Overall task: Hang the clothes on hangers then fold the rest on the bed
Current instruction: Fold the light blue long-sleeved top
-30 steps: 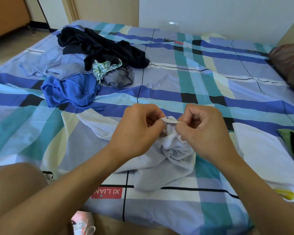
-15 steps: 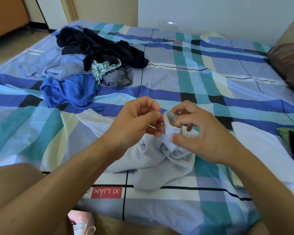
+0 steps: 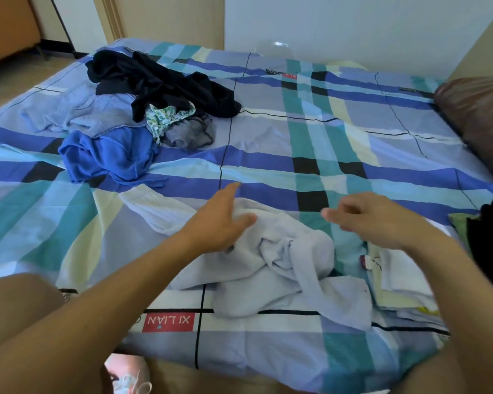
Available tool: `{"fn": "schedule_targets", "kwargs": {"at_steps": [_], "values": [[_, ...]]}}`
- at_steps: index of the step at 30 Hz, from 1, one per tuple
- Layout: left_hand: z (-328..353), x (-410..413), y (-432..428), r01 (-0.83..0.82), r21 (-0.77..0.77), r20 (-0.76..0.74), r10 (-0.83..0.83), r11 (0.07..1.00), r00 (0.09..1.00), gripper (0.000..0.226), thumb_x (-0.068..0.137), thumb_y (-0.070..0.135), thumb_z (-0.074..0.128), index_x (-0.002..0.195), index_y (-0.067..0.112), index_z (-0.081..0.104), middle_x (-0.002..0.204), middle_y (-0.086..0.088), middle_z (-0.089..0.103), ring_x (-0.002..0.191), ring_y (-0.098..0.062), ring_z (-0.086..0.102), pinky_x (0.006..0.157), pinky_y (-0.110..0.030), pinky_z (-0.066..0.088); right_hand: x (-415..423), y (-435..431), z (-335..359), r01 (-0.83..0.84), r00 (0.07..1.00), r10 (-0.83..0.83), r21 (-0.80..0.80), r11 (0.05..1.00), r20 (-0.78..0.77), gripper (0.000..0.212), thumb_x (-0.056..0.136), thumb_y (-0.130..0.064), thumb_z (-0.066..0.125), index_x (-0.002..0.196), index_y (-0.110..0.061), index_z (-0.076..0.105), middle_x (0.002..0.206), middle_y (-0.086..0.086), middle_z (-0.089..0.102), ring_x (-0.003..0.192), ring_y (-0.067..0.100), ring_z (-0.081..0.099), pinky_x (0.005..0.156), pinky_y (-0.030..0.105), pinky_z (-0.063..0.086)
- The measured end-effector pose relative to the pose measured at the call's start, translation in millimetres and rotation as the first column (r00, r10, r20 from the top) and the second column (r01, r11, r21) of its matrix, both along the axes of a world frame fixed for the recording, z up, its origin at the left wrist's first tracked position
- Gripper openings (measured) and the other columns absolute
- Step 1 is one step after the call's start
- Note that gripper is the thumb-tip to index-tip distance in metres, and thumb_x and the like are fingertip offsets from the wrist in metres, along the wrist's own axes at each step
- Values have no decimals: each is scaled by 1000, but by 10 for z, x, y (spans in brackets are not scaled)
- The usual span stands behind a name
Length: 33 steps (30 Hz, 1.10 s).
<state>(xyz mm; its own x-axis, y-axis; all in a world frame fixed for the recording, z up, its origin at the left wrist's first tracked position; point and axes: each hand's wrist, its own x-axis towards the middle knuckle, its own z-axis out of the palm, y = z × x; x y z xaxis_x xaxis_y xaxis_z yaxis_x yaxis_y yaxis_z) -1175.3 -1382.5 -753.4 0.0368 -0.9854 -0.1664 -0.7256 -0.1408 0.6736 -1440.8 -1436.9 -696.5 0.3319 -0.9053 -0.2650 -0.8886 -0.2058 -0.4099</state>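
A crumpled pale lilac garment [image 3: 279, 263] lies near the front edge of the plaid bed [image 3: 310, 143]. My left hand [image 3: 219, 220] hovers over its left part with fingers straight, touching or just above the cloth. My right hand [image 3: 376, 220] floats to the right of the garment, fingers loosely bent, holding nothing. Further back on the left lies a pile: a bright blue garment [image 3: 108, 157], a light blue shirt [image 3: 83, 115], a black garment [image 3: 160, 83], a green-patterned piece [image 3: 165, 118] and a grey piece [image 3: 188, 135].
Folded white and pale yellow clothes [image 3: 399, 280] are stacked at the bed's front right, with dark and green items [image 3: 487, 231] beyond them. A brown pillow [image 3: 478, 115] lies at the right edge. A pink shoe [image 3: 125, 376] sits on the floor below.
Both hands let go of the pale garment's bunched top and moved apart. The garment dropped flat onto the bed.
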Motion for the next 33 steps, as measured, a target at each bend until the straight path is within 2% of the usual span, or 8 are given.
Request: {"fn": "schedule_targets", "kwargs": {"at_steps": [7, 11, 15, 20, 22, 25, 30, 33], "values": [[57, -1, 49, -9, 130, -462, 68, 991, 884, 28, 100, 43, 55, 107, 21, 71, 108, 8, 70, 103, -14, 64, 82, -22, 48, 452, 72, -402, -47, 998, 54, 180, 982, -32, 71, 88, -53, 69, 145, -21, 40, 133, 2, 57, 106, 19, 57, 81, 33, 43], [240, 106, 135, 107, -71, -660, -127, 992, 740, 34, 96, 43, 53, 114, 23, 75, 102, -11, 69, 92, -27, 58, 82, -34, 43, 516, 62, -309, -103, 981, 91, 63, 993, 171, 18, 82, -18, 77, 97, -16, 67, 95, 4, 68, 87, 25, 64, 64, 27, 45], [434, 205, 192, 270, -104, -780, -247, 957, 575, 28, 99, 21, 45, 110, 7, 66, 84, -20, 66, 67, -24, 57, 64, -27, 46, 495, 90, -170, -84, 904, 153, -187, 979, 400, 23, 81, -1, 66, 86, -24, 66, 82, -7, 67, 73, 7, 58, 59, 11, 42], [392, 135, 186, 193, -389, -225, -297, 901, 928, 49, 90, 19, 72, 134, 25, 50, 124, 6, 65, 104, -10, 62, 83, -33, 52, 495, 158, -116, -139, 717, 366, -392, 909, 593, 36, 75, 8, 70, 77, -25, 56, 91, -1, 65, 88, 20, 60, 76, 26, 46], [377, 58, 173, 240, -427, -98, -309, 872, 946, 91, 81, 35, 82, 154, 33, 27, 151, 13, 40, 136, -6, 42, 106, -29, 42, 572, 185, -136, -75, 700, 413, -516, 853, 582, 27, 76, -1, 75, 78, -21, 56, 101, 1, 60, 100, 23, 57, 85, 27, 43], [447, -105, 114, 318, -425, -104, -395, 847, 913, 115, 76, 33, 87, 160, 31, 9, 157, 13, 32, 128, 13, 39, 99, -13, 38, 680, 201, -150, 117, 739, 349, -620, 776, 576, 29, 75, -6, 70, 79, -19, 45, 88, -3, 44, 82, 20, 44, 70, 34, 36], [649, -290, -106, 431, -443, 61, -453, 786, 890, 85, 80, 24, 82, 152, 27, 38, 105, 31, 56, 96, 17, 51, 84, -7, 37, 684, 237, -78, 220, 689, 88, -323, 920, 719, 48, 71, -28, 81, 73, -20, 34, 68, -1, 35, 61, 9, 26, 53, 22, 27], [813, -259, -298, 463, -447, 209, -414, 765, 886, 33, 83, 36, 74, 111, 18, 67, 92, 9, 67, 85, -11, 60, 78, -33, 46, 591, 255, 17, 293, 556, -32, -159, 943, 831, 38, 78, -21, 80, 77, -15, 43, 68, 3, 47, 60, 12, 38, 56, 26, 38]]}}
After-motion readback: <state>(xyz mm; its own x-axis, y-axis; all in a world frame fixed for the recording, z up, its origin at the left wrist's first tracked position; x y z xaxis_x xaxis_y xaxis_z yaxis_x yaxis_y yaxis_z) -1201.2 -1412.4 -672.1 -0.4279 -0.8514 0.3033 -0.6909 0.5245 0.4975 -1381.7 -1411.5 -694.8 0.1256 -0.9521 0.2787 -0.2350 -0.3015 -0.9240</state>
